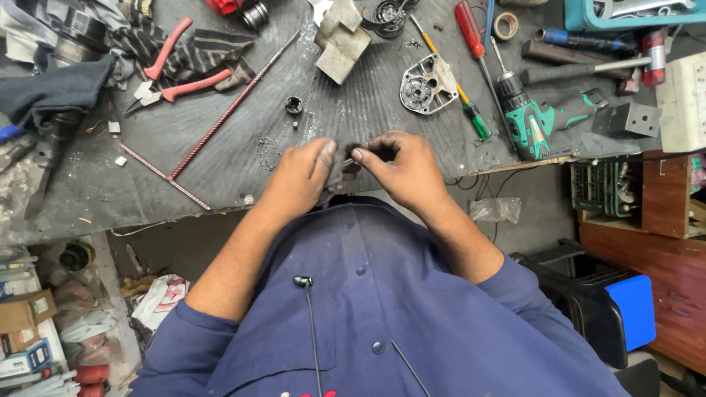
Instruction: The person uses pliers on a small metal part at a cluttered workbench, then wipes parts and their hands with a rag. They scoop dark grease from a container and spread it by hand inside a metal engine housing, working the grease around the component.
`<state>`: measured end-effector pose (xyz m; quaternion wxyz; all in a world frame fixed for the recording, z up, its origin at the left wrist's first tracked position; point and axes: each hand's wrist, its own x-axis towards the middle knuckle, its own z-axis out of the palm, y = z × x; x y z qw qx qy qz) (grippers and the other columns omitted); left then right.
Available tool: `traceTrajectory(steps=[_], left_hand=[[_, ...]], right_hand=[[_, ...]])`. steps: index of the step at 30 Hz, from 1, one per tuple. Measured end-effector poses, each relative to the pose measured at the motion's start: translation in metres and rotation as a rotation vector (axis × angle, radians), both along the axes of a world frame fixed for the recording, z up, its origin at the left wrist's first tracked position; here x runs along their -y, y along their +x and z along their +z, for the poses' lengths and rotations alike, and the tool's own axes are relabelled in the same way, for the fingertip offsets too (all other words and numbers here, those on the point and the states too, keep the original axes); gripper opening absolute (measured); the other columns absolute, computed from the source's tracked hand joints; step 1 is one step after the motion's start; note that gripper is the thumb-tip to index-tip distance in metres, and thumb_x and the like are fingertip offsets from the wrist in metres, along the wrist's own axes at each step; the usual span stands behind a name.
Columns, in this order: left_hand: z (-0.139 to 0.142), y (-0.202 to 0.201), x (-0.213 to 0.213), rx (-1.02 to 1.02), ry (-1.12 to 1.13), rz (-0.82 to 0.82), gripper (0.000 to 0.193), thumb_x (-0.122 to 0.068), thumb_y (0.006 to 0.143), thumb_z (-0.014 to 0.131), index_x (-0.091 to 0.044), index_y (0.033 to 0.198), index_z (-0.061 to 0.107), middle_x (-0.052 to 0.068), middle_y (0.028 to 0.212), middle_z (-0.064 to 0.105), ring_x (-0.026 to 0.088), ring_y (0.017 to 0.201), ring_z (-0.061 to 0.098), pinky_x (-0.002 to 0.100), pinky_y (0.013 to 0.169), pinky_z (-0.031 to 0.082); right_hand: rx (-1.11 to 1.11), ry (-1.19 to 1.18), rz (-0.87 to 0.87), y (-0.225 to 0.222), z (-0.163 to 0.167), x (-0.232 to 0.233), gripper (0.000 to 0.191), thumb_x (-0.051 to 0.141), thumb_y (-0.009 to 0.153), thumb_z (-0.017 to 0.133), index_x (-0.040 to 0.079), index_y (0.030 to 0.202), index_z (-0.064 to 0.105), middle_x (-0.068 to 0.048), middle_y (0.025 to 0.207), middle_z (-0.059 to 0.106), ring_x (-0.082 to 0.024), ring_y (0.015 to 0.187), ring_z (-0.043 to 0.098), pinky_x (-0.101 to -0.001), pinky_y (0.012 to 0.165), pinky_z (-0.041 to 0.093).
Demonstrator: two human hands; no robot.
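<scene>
Dark, grimy tabletop (220, 140) with a ribbed rubber mat on it, packed with tools, seen from straight above. Both hands meet at the near edge, right in the middle: left hand (298, 176) and right hand (401, 170) are both pinching a small dark part (351, 156) between thumb and fingertips, so each grip is pressed together on it. It's tiny and mostly covered by the fingers, can't tell what it actually is. It sits just above the near edge of the tabletop, in front of a blue work shirt (382, 309).

Stuff around it: a long red twisted rod (220, 121) runs diagonally on the left, with red-handled pliers (173, 81) beyond it next to a striped rag (195, 51). Far middle there's a folded grey cardboard piece (340, 40) and a round metal housing plate (426, 84). A yellow-and-green screwdriver (460, 92) lies just right of that plate, a red-handled screwdriver (471, 33) farther back. On the right a green cordless drill (540, 121) lies on its side, with a hammer (581, 70) beyond it and a teal tray (632, 15) in the far right corner.

Packaging-wise: a small blue-and-white box (26, 359) and a brown carton (22, 312) sit on the floor near left, a white bag with red print (163, 298) beside them. A blue-topped black bin (625, 309) sits near right.
</scene>
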<state>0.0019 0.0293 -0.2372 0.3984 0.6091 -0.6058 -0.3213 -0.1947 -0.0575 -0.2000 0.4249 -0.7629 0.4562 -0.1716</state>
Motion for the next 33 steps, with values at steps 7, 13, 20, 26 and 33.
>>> traceTrajectory(steps=[7,13,20,26,33], left_hand=[[0.006,-0.021,0.012,-1.17,0.127,0.401,0.037,-0.03,0.108,0.039,-0.006,0.123,0.063,0.013,0.11,0.076,0.025,0.098,0.074,0.037,0.08,0.06],[0.03,-0.013,0.003,-0.082,-0.255,0.109,0.047,-0.003,0.091,0.069,0.004,0.136,0.059,0.025,0.122,0.058,0.037,0.114,0.061,0.039,0.095,0.052],[0.02,-0.023,0.005,-0.067,-0.186,0.217,0.025,-0.01,0.091,0.077,0.001,0.112,0.068,0.017,0.104,0.071,0.03,0.095,0.073,0.036,0.084,0.056],[0.008,-0.032,0.01,-0.101,-0.109,0.462,0.022,-0.022,0.105,0.064,-0.001,0.11,0.067,0.016,0.09,0.071,0.031,0.08,0.072,0.038,0.073,0.054],[-0.007,-0.011,0.006,0.29,-0.245,0.448,0.027,-0.027,0.113,0.057,-0.001,0.114,0.065,0.019,0.082,0.068,0.038,0.076,0.067,0.048,0.065,0.05]], right_hand=[[0.151,0.244,-0.063,-0.005,-0.027,-0.006,0.022,0.022,0.094,0.074,0.001,0.101,0.075,-0.003,0.086,0.076,-0.008,0.077,0.068,-0.0265,0.072,0.054],[0.31,0.298,-0.075,-0.013,-0.04,-0.003,0.018,0.015,0.098,0.071,-0.002,0.102,0.072,-0.001,0.088,0.072,-0.006,0.082,0.064,-0.0243,0.075,0.053],[0.277,0.121,-0.087,-0.006,-0.036,-0.007,0.017,0.015,0.095,0.075,0.0,0.1,0.073,-0.002,0.088,0.074,-0.006,0.081,0.066,-0.0243,0.075,0.055],[0.273,0.171,-0.09,0.007,-0.03,-0.024,0.017,0.016,0.093,0.077,0.001,0.098,0.075,-0.005,0.087,0.076,-0.008,0.079,0.067,-0.0262,0.074,0.055],[0.239,-0.039,-0.021,0.005,-0.024,-0.023,0.019,0.016,0.089,0.08,0.0,0.096,0.074,-0.008,0.092,0.074,-0.012,0.083,0.071,-0.0272,0.074,0.056]])
